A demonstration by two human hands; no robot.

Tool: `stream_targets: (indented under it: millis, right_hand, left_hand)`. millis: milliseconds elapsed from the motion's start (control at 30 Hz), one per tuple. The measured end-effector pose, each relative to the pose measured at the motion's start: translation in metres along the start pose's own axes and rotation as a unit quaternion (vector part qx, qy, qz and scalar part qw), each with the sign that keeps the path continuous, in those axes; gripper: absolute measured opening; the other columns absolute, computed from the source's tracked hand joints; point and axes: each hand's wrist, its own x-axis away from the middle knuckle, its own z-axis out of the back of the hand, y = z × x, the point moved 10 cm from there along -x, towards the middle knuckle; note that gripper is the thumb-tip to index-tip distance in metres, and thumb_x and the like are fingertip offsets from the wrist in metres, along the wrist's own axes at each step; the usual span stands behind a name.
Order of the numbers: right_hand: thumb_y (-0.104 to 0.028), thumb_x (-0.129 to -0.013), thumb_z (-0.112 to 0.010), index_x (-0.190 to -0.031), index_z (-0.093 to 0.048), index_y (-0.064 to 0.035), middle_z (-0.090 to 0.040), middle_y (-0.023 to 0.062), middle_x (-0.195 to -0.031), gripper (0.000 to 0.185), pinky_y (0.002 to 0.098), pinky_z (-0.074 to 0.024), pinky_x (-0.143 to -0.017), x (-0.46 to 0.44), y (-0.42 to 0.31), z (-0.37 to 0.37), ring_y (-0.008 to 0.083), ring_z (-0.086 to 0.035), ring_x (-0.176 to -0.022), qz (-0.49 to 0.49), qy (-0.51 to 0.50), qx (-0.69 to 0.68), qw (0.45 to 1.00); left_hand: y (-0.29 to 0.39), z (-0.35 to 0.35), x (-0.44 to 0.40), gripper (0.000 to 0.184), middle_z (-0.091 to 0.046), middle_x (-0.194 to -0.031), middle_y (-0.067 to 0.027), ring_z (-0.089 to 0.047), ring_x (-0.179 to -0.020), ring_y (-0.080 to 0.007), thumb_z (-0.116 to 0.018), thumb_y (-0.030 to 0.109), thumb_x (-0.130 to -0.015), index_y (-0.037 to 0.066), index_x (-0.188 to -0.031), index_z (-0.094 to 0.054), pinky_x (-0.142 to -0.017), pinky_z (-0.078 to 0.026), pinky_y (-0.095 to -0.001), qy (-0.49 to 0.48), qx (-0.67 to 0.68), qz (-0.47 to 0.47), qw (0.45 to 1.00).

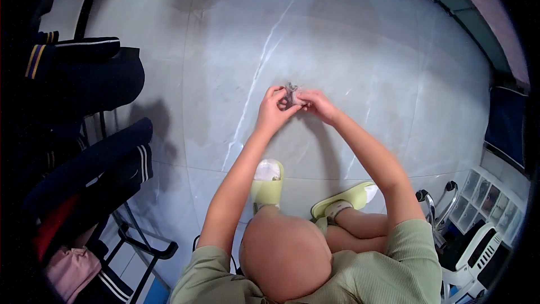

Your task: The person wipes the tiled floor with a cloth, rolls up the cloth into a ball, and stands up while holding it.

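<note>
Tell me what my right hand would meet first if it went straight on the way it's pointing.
Probably your left hand, just across the grey wad at the fingertips of your right hand. Depth is unclear from above, so it might pass slightly over or under.

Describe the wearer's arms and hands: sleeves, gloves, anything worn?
Short, pale green sleeves with fine ribbing. Below them, the left arm and right arm are uncovered. The left hand and right hand are ungloved. No watch or bracelet shows; rings are too small to rule out.
</note>
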Motion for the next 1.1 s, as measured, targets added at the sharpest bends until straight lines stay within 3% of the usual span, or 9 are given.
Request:
stream_targets:
  millis: [133, 200, 400, 533, 567, 667, 700, 833, 1100]
  right_hand:
    - [-0.028, -0.086, -0.063, -0.092, -0.065, -0.0049, -0.064, 0.001, -0.085, 0.024, 0.0204, -0.0443, -0.064, -0.002, 0.013, -0.019, 0.0067, -0.056, -0.072, 0.015, 0.03, 0.028, 0.999]
    - [-0.028, -0.084, -0.063, -0.089, -0.066, -0.0024, -0.065, 0.0031, -0.081, 0.026, 0.0223, -0.0454, -0.06, -0.008, 0.012, -0.029, 0.0086, -0.058, -0.068, 0.024, 0.041, 0.064, 0.997]
    - [-0.038, -0.077, -0.065, -0.08, -0.067, -0.0018, -0.063, 0.0056, -0.065, 0.036, 0.029, -0.0467, -0.059, -0.042, 0.019, -0.059, 0.013, -0.06, -0.062, 0.079, 0.038, 0.262, 0.961]
    - [-0.042, -0.077, -0.065, -0.081, -0.067, -0.0022, -0.066, 0.0124, -0.067, 0.04, 0.0374, -0.0488, -0.063, -0.032, -0.002, -0.106, 0.0269, -0.065, -0.066, 0.147, 0.084, 0.34, 0.925]
    - [-0.043, -0.079, -0.064, -0.09, -0.066, -0.0002, -0.065, 0.0183, -0.082, 0.044, 0.042, -0.0494, -0.069, -0.039, 0.003, -0.116, 0.0363, -0.063, -0.076, 0.164, 0.075, 0.394, 0.901]
    - [-0.044, -0.082, -0.06, -0.101, -0.061, 0.0021, -0.057, 0.0222, -0.098, 0.049, 0.0439, -0.0495, -0.074, -0.031, -0.002, -0.147, 0.0407, -0.06, -0.085, 0.19, 0.105, 0.483, 0.848]
    - [-0.037, -0.085, -0.058, -0.115, -0.054, 0.0029, -0.049, 0.0237, -0.105, 0.05, 0.0444, -0.0488, -0.079, -0.032, -0.001, -0.159, 0.0416, -0.057, -0.09, 0.185, 0.053, 0.5, 0.844]
    - [-0.019, -0.084, -0.059, -0.127, -0.045, 0.0005, -0.051, 0.022, -0.103, 0.049, 0.0434, -0.0478, -0.08, -0.027, -0.015, -0.181, 0.0392, -0.056, -0.093, 0.303, 0.067, 0.445, 0.84]
    - [-0.011, -0.081, -0.061, -0.123, -0.055, -0.0143, -0.056, 0.0135, -0.091, 0.043, 0.0411, -0.0493, -0.068, -0.036, -0.027, -0.162, 0.0341, -0.059, -0.079, 0.331, 0.116, 0.489, 0.799]
  left_hand:
    - [-0.02, 0.01, 0.015, 0.046, -0.05, -0.118, -0.0106, -0.063, -0.081, -0.0162, -0.076, 0.005, -0.072, -0.003, -0.114, -0.058, -0.072, -0.055, -0.0278, 0.028, -0.002, 0.026, 0.999]
    - [-0.023, 0.019, 0.022, 0.045, -0.053, -0.117, -0.0119, -0.064, -0.082, -0.0168, -0.075, 0.004, -0.072, -0.002, -0.113, -0.059, -0.073, -0.055, -0.0279, 0.088, 0.067, 0.028, 0.993]
    - [-0.047, 0.057, 0.045, 0.038, -0.061, -0.11, -0.0136, -0.064, -0.09, -0.0183, -0.068, -0.003, -0.076, 0.0, -0.113, -0.059, -0.077, -0.055, -0.0292, 0.132, 0.069, 0.057, 0.987]
    - [-0.053, 0.094, 0.063, 0.037, -0.061, -0.108, -0.0094, -0.062, -0.093, -0.0189, -0.064, -0.006, -0.079, -0.001, -0.116, -0.059, -0.08, -0.054, -0.0287, 0.196, 0.013, 0.041, 0.98]
    - [-0.06, 0.103, 0.066, 0.035, -0.061, -0.106, -0.0096, -0.062, -0.093, -0.0188, -0.063, -0.005, -0.08, 0.0, -0.115, -0.061, -0.079, -0.053, -0.0286, 0.211, 0.02, 0.037, 0.977]
    - [-0.067, 0.133, 0.07, 0.031, -0.062, -0.104, -0.0103, -0.062, -0.09, -0.0189, -0.063, -0.004, -0.08, 0.001, -0.111, -0.064, -0.077, -0.053, -0.0292, 0.227, -0.027, 0.093, 0.969]
    - [-0.063, 0.143, 0.07, 0.026, -0.064, -0.099, -0.0108, -0.063, -0.086, -0.019, -0.063, -0.002, -0.08, 0.002, -0.106, -0.066, -0.075, -0.052, -0.0296, 0.243, -0.037, 0.08, 0.966]
    - [-0.061, 0.165, 0.063, 0.021, -0.066, -0.09, -0.0112, -0.065, -0.078, -0.0212, -0.063, 0.002, -0.08, 0.003, -0.101, -0.069, -0.071, -0.052, -0.0308, 0.256, -0.139, 0.072, 0.954]
    - [-0.053, 0.137, 0.036, 0.019, -0.065, -0.084, -0.0149, -0.063, -0.072, -0.029, -0.066, 0.008, -0.079, 0.006, -0.098, -0.07, -0.067, -0.051, -0.0366, 0.22, -0.231, 0.021, 0.947]
